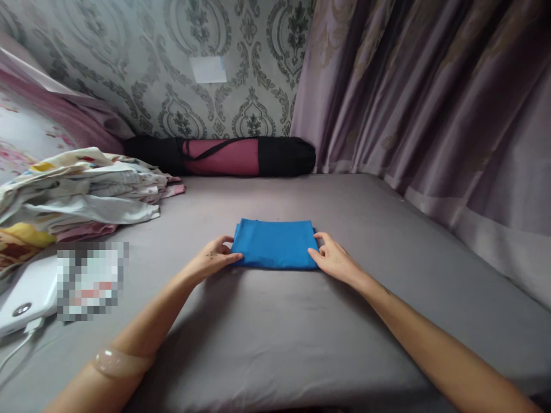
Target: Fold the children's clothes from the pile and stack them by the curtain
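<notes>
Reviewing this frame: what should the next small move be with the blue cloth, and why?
Probably a light squaring of the side edges: the left hand and right hand already hold the folded blue cloth at opposite sides, and a lower layer seems to peek out slightly past the top one there.

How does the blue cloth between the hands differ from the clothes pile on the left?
The blue cloth is one plain color, while the clothes pile mixes white, yellow and pink, with prints. The cloth is folded into a neat rectangle; the pile is loose and rumpled. The left hand and right hand hold the cloth at its two sides; neither touches the pile. Both are fabric.
</notes>
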The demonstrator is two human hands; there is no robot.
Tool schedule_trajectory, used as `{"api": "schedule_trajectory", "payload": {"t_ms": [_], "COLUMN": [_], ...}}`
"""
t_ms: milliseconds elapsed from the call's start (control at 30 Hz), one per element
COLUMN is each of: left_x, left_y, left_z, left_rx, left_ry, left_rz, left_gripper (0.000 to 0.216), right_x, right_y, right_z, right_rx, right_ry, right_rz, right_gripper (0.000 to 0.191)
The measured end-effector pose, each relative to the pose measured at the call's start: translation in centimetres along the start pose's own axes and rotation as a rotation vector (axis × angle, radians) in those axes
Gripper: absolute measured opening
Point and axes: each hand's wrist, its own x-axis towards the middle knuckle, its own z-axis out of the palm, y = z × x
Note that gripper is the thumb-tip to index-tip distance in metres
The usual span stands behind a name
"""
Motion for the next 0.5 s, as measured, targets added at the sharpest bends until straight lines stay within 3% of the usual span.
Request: {"api": "schedule_trajectory", "payload": {"t_ms": [167,333,400,500], "left_x": [-0.1,-0.2,-0.1,0.5], "left_y": [-0.9,-1.3,-0.8,0.6], "left_z": [0.2,-0.1,0.0,1.3], "left_rx": [0.026,0.190,0.300,0.429], "left_ry": [-0.013,0.012,0.086,0.250], "left_rz": [0.000,0.023,0.088,0.305], "left_gripper": [0.060,0.058,0.053,0.041], "right_x": [-0.9,-1.7,-1.8,-1.2], "right_y": [0.7,-0.1,-1.0,-2.9], "right_z": [0.9,-0.2,-0.5,0.2], "right_rx": [-0.075,-0.221,-0.325,-0.406], "right_ry": [-0.014,-0.067,-0.042,0.068], "right_rz": [-0.029,-0.023,-0.033,-0.146], "right_gripper": [0.043,0.041,0.040,0.043]}}
